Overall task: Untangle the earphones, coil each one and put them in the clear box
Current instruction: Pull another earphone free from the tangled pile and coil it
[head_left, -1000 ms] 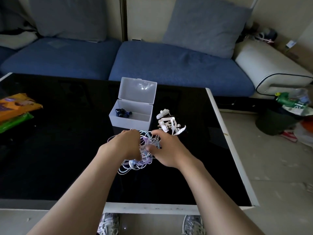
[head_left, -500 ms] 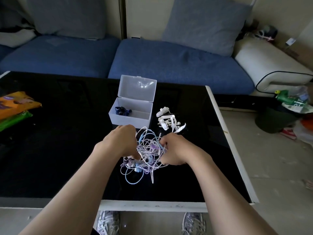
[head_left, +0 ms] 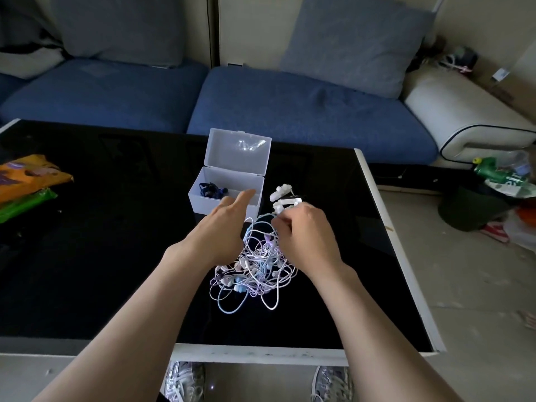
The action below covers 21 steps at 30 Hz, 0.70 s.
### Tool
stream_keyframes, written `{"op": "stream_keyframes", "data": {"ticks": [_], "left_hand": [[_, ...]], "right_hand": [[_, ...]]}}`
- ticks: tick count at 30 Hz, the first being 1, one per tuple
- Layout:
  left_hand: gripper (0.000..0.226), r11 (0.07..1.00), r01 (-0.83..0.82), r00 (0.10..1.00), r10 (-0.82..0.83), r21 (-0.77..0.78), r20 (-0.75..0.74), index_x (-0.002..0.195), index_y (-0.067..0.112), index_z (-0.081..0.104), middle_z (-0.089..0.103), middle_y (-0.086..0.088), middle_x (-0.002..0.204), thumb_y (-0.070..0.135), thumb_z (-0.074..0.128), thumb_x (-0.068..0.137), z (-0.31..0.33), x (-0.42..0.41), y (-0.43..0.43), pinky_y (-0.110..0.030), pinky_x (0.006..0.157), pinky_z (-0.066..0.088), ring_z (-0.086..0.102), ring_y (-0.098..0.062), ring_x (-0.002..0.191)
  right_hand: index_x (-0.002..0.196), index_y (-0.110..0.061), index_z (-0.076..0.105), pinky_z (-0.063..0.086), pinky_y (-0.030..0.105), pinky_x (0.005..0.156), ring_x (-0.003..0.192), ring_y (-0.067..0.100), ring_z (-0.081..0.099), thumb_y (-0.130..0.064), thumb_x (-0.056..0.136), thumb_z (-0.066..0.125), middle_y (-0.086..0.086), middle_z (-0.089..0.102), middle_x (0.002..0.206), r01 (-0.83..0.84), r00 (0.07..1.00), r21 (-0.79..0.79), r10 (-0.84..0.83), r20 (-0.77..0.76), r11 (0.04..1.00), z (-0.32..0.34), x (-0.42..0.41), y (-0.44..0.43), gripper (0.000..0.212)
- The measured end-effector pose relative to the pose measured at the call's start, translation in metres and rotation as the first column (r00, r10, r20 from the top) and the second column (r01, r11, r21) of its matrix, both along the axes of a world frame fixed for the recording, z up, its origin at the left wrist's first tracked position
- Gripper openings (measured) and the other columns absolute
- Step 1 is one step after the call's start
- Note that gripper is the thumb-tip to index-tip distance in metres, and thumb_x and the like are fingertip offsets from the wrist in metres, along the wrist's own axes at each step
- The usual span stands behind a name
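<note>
A tangled heap of pale blue, purple and white earphones (head_left: 255, 271) lies on the black table (head_left: 101, 256). My right hand (head_left: 304, 236) sits at the heap's right side and pinches a pale blue cable loop at its top. My left hand (head_left: 220, 227) hovers at the heap's left with fingers stretched out toward the clear box (head_left: 229, 184). That box stands just behind the heap, lid raised, with one dark blue coiled earphone (head_left: 210, 190) inside. A few white cable clips (head_left: 282, 198) lie right of the box, partly hidden by my right hand.
An orange packet (head_left: 26, 178) and a green packet (head_left: 23, 203) lie at the table's left edge. The blue sofa (head_left: 290, 111) runs behind the table. A dark bin with rubbish (head_left: 475, 207) stands on the floor to the right. The table's white front rim (head_left: 261, 352) is near my feet.
My left hand has let go of the heap and stretched its fingers toward the box. My right hand has moved up to the heap's top and pinched a loop. The heap has spread wider.
</note>
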<state>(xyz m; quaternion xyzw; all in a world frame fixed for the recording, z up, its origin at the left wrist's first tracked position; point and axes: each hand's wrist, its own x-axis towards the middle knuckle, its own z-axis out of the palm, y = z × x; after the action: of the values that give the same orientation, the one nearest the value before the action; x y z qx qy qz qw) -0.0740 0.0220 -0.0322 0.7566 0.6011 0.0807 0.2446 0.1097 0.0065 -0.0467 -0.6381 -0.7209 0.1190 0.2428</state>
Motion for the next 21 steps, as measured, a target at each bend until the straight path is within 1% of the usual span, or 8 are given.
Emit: {"op": "stream_keyframes", "data": {"ticks": [2,5,8,10,12,15,19,21], "left_hand": [[0.079,0.999,-0.042,0.999,0.043,0.015,-0.011,0.159,0.044,0.015,0.045,-0.004,0.144,0.009,0.054,0.100,-0.001,0.002,0.002,-0.052,0.097,0.046,0.056,-0.031,0.117],[0.047,0.995,-0.098,0.991,0.100,0.030,-0.088,0.151,0.048,0.032,0.040,0.003,0.155,0.034,0.046,0.109,0.001,0.006,0.003,-0.056,0.099,0.030,0.050,-0.031,0.134],[0.024,0.991,-0.125,0.990,0.127,0.036,-0.062,0.132,0.046,0.053,0.049,0.007,0.144,0.042,0.048,0.108,0.003,0.005,0.002,-0.048,0.093,0.029,0.056,-0.023,0.121],[0.013,0.988,-0.146,0.987,0.149,0.050,-0.054,0.116,0.043,0.060,0.054,0.010,0.128,0.047,0.053,0.106,0.005,0.004,0.001,-0.044,0.088,0.028,0.057,-0.017,0.107],[0.014,0.989,-0.138,0.989,0.140,0.052,-0.050,0.112,0.040,0.058,0.055,0.012,0.117,0.051,0.056,0.103,0.006,0.004,0.000,-0.042,0.087,0.026,0.053,-0.015,0.101],[0.022,0.991,-0.110,0.993,0.112,0.074,-0.026,0.111,0.035,0.054,0.058,0.015,0.109,0.053,0.060,0.101,0.006,0.005,-0.002,-0.042,0.085,0.026,0.054,-0.017,0.104],[0.024,0.993,-0.104,0.994,0.106,0.046,-0.024,0.115,0.037,0.052,0.067,0.019,0.109,0.053,0.061,0.100,0.001,0.004,0.002,-0.042,0.087,0.029,0.056,-0.017,0.108],[0.031,0.998,-0.056,0.998,0.054,-0.037,-0.041,0.127,0.040,0.048,0.068,0.017,0.099,0.046,0.062,0.100,-0.003,0.001,0.003,-0.043,0.095,0.040,0.057,-0.019,0.107]], "right_hand": [[0.087,-0.021,0.071,0.054,0.028,0.065,0.073,0.010,0.066,-0.006,0.098,0.061,-0.010,0.068,0.079,-0.025,0.965,-0.009,0.022,-0.263,1.000,0.007,0.001,0.000,0.021],[0.099,-0.023,0.071,0.058,0.027,0.073,0.083,0.007,0.072,-0.003,0.100,0.059,-0.006,0.075,0.090,-0.043,0.893,-0.035,0.023,-0.450,0.998,0.018,-0.002,-0.003,0.023],[0.103,-0.018,0.068,0.054,0.024,0.068,0.078,0.006,0.073,-0.005,0.104,0.055,0.000,0.075,0.085,-0.079,0.775,-0.038,0.037,-0.630,0.996,0.028,-0.007,-0.006,0.019],[0.107,-0.012,0.064,0.057,0.030,0.067,0.075,0.018,0.076,-0.003,0.106,0.050,0.006,0.073,0.081,-0.065,0.639,-0.020,0.027,-0.769,0.998,0.039,-0.009,-0.009,0.017],[0.110,-0.011,0.058,0.062,0.037,0.068,0.073,0.030,0.077,-0.003,0.109,0.046,0.011,0.071,0.082,-0.046,0.481,-0.029,-0.003,-0.877,0.999,0.048,-0.011,-0.010,0.015],[0.113,-0.012,0.053,0.062,0.043,0.065,0.062,0.029,0.071,-0.007,0.112,0.043,0.012,0.075,0.093,-0.051,0.338,-0.044,-0.024,-0.941,0.998,0.060,-0.013,-0.011,0.011],[0.112,-0.016,0.050,0.046,0.029,0.047,0.059,0.024,0.064,-0.011,0.114,0.041,0.009,0.078,0.103,-0.074,0.289,-0.069,-0.045,-0.956,0.995,0.070,-0.016,-0.012,0.010],[0.111,-0.017,0.050,0.035,0.024,0.043,0.056,0.020,0.055,-0.011,0.115,0.041,0.010,0.077,0.102,-0.109,0.192,-0.106,-0.083,-0.978,0.988,0.075,-0.017,-0.013,0.011]]}}
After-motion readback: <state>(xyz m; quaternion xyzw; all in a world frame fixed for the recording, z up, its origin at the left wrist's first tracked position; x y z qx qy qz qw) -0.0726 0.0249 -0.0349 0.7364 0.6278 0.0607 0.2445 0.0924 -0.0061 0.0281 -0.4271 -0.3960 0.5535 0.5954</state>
